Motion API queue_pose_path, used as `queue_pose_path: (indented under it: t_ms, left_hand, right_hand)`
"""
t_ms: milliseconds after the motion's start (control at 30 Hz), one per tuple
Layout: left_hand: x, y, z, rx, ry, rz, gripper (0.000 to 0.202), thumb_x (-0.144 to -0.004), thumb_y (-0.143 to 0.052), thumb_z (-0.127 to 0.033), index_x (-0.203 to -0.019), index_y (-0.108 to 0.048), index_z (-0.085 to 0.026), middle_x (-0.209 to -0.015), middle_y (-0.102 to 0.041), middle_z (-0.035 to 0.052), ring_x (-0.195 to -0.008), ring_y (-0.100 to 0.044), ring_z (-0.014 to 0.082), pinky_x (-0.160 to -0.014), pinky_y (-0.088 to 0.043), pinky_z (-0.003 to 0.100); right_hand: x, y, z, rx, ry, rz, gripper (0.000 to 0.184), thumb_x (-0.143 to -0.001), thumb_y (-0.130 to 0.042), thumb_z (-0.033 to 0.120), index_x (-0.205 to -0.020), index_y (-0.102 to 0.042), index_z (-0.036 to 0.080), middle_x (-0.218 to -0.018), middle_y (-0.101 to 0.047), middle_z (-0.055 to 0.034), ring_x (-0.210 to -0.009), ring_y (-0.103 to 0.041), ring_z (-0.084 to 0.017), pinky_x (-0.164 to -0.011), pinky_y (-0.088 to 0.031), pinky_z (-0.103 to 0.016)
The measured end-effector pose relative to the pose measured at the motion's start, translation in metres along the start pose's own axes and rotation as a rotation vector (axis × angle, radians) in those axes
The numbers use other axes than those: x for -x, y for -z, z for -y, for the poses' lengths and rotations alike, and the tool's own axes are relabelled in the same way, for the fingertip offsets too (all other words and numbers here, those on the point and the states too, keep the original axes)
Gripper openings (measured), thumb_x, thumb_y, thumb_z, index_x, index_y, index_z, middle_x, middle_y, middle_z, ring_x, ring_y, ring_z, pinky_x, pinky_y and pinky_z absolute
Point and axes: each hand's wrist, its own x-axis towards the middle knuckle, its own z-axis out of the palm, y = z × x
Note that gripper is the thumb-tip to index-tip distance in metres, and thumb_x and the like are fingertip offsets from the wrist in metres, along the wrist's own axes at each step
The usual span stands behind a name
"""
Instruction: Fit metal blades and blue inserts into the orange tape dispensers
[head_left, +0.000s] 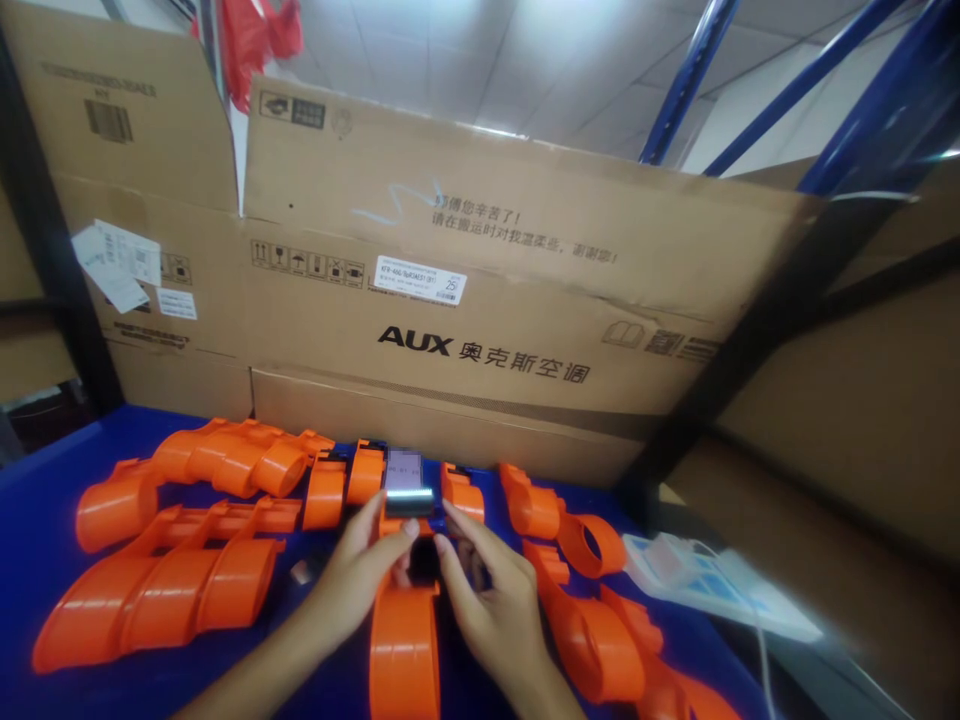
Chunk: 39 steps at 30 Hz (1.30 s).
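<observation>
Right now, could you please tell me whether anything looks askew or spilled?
White labels on the left side of the cardboard overlap at mismatched angles, so they look askew. I see nothing spilled.

Scene moderately lit from above; ceiling washed by pale, diffuse glare. Glossy highlights thrown on orange parts. Printed cardboard evenly lit, large lettering legible, small print smeared. Dark post at right sunk in shadow. Power strip blurred. Frame edges stretched by wide-angle distortion.
</observation>
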Motion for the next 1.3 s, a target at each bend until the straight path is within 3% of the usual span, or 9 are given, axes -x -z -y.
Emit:
queue_pose_path:
  t_ms: [433,633,800,1167,1300]
  left_hand:
    - [0.002,-0.003,-0.002,0.019,0.029,-0.026,0.037,-0.085,-0.072,-0.043,-0.110,-0.060,-0.018,-0.067,-0.058,-0.0035,-0.057,-0.055,0.0115,-0.058,-0.049,0.024]
    - [0.001,-0.002,0.000,0.020,0.015,-0.030,0.037,-0.085,-0.072,-0.043,-0.111,-0.061,-0.018,-0.067,-0.058,-0.0031,-0.057,-0.055,0.0116,-0.058,-0.050,0.023]
    - [0.001,-0.002,-0.002,-0.001,-0.020,-0.039,0.041,-0.084,-0.073,-0.042,-0.116,-0.062,-0.019,-0.071,-0.058,-0.0024,-0.058,-0.053,0.0108,-0.055,-0.048,0.021]
    - [-0.001,0.000,-0.001,0.002,0.019,-0.084,0.044,-0.078,-0.077,-0.046,-0.113,-0.068,-0.020,-0.063,-0.061,-0.0023,-0.054,-0.056,0.0131,-0.055,-0.049,0.024]
    - [-0.001,0.000,0.001,0.014,0.018,-0.085,0.042,-0.078,-0.077,-0.047,-0.109,-0.067,-0.020,-0.062,-0.059,-0.0039,-0.052,-0.054,0.0119,-0.055,-0.047,0.023]
  right_hand:
    - [0.001,-0.001,-0.001,-0.024,0.017,-0.038,0.030,-0.093,-0.063,0.028,-0.122,-0.069,0.021,-0.075,-0.067,-0.0033,-0.053,-0.055,-0.015,-0.053,-0.052,-0.026]
    - [0.001,-0.001,0.002,-0.001,0.042,-0.034,0.035,-0.093,-0.063,0.028,-0.128,-0.067,0.022,-0.072,-0.067,-0.0031,-0.053,-0.056,-0.015,-0.052,-0.053,-0.026]
    - [0.000,0.000,0.004,0.022,0.062,-0.037,0.038,-0.094,-0.064,0.028,-0.131,-0.066,0.022,-0.083,-0.075,-0.0056,-0.055,-0.063,-0.017,-0.054,-0.056,-0.028]
    - [-0.003,0.003,-0.008,0.188,0.299,0.064,0.043,-0.097,-0.055,0.017,-0.140,-0.059,0.021,-0.106,-0.078,-0.0110,-0.074,-0.072,-0.022,-0.070,-0.060,-0.036]
    - [-0.001,0.002,-0.008,0.266,0.310,0.050,0.045,-0.097,-0.055,0.018,-0.142,-0.057,0.020,-0.098,-0.078,-0.0114,-0.068,-0.069,-0.021,-0.065,-0.059,-0.034]
